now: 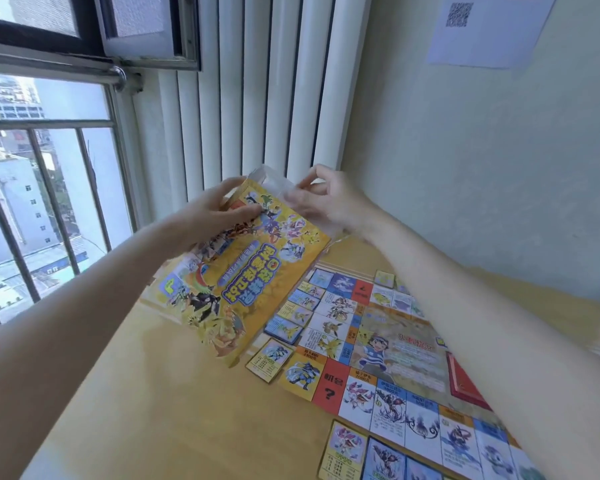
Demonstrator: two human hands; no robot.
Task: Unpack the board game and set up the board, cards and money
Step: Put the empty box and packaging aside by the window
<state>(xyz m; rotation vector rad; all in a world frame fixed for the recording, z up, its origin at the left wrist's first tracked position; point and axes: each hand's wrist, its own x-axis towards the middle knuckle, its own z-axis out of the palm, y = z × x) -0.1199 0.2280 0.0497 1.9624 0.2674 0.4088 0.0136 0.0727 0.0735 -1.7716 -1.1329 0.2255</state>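
Observation:
The yellow game packet (243,271), a flat printed sheet in a clear plastic sleeve, is held tilted above the yellow table (174,410). My left hand (215,211) grips its upper left edge. My right hand (326,199) pinches the clear sleeve's open top. The game board (388,355) lies unfolded on the table at the right. Property cards lie along its edges: one (269,358) at its left corner, a stack (286,327) above that, more (347,452) at the bottom and one (384,278) at the far side. A red piece (465,382) lies on the board under my right forearm.
A barred window (42,202) is at the left, a white ribbed radiator (257,98) stands behind the table, and a wall with a QR-code sheet (485,26) is at the right. The table's near left part shows bare yellow cloth.

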